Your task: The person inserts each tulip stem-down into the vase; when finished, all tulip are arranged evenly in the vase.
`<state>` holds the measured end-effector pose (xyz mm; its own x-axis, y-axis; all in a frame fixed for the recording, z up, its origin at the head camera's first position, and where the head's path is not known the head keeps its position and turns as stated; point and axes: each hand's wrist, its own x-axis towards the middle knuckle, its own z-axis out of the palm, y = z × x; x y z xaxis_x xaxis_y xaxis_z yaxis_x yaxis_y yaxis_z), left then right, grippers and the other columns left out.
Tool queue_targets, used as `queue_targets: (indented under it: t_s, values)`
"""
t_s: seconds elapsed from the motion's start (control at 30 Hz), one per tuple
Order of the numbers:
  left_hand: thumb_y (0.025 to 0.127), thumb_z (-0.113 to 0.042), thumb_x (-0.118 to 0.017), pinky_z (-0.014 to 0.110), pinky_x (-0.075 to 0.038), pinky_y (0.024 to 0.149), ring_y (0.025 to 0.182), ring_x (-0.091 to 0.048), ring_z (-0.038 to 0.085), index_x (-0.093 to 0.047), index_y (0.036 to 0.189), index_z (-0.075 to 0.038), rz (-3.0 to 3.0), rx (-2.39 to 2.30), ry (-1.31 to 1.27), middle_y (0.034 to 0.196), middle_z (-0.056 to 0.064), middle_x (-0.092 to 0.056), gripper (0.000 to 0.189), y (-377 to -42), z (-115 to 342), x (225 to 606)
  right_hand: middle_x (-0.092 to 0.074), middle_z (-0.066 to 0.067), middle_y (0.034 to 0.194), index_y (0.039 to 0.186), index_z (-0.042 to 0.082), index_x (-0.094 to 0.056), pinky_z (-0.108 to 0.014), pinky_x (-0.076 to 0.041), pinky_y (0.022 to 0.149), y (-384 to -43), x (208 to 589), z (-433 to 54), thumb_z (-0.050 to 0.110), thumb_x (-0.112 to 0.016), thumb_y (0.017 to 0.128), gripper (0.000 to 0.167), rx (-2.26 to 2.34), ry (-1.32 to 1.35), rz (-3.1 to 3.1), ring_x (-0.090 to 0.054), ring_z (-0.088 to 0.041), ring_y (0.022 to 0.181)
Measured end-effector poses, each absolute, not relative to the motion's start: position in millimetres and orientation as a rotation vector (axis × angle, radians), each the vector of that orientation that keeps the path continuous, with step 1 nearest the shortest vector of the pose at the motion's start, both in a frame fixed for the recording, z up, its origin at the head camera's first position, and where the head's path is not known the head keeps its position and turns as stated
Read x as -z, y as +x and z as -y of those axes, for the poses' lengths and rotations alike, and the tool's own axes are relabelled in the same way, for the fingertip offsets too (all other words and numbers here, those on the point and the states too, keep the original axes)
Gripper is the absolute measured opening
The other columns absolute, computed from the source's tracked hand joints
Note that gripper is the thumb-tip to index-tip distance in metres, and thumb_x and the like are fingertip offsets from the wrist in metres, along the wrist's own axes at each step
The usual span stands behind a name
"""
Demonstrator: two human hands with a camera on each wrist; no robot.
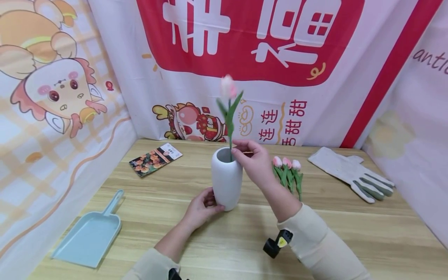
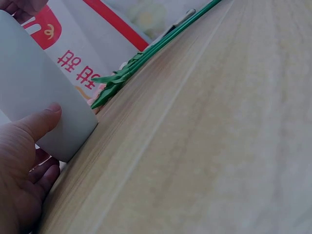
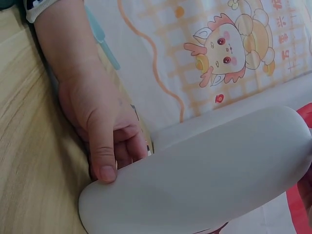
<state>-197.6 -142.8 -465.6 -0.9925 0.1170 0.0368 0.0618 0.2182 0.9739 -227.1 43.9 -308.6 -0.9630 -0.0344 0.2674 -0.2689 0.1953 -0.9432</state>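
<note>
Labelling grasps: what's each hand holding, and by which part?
Left hand holds the white vase low on its side, near the base. Right hand pinches the pink-and-white tulip by its stem, at the vase's mouth.

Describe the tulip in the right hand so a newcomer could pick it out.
On the wooden table, near the middle of the head view, stands a tall white vase. At its mouth, the right hand holds the tulip by its stem, pink-and-white bloom uppermost. It alone is upright; the three other tulips lie on the table.
</note>
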Motion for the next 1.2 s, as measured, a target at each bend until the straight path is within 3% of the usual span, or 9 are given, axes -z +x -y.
queue_targets:
  t_s: [0.57,1.0,1.2]
  values:
    - [0.077,-0.01,-0.083,0.044,-0.053,0.1,0.111,-0.065,0.03,-0.055,0.133,-0.003,-2.432,-1.92,0.191,0.123,0.018,-0.065,0.063,-197.3,142.6,466.8,-0.068,-0.011,0.108,0.118,0.011,-0.068,-0.021,-0.054,0.079,-228.9,310.8,-60.2,0.018,-0.069,0.091,0.028,-1.864,0.233,2.31,-0.061,-0.016,0.097]
    - [0.077,-0.01,-0.083,0.043,-0.054,0.099,0.11,-0.065,0.029,-0.056,0.133,-0.003,-2.434,-1.932,0.173,0.121,0.017,-0.066,0.063,-197.5,141.2,466.8,-0.063,0.022,0.087,0.125,0.001,-0.061,-0.011,-0.05,0.075,-233.8,356.4,-152.4,0.021,-0.068,0.093,0.038,-1.839,-0.056,2.264,-0.057,0.002,0.086]
    - [0.077,-0.011,-0.083,0.044,-0.054,0.099,0.11,-0.065,0.029,-0.055,0.133,-0.003,-2.439,-1.921,0.172,0.122,0.016,-0.066,0.064,-196.7,141.4,466.4,-0.059,0.023,0.088,0.129,0.001,-0.058,-0.009,-0.048,0.073,-226.2,385.1,-192.7,0.026,-0.063,0.096,0.042,-1.687,-0.186,2.426,-0.054,0.008,0.083]
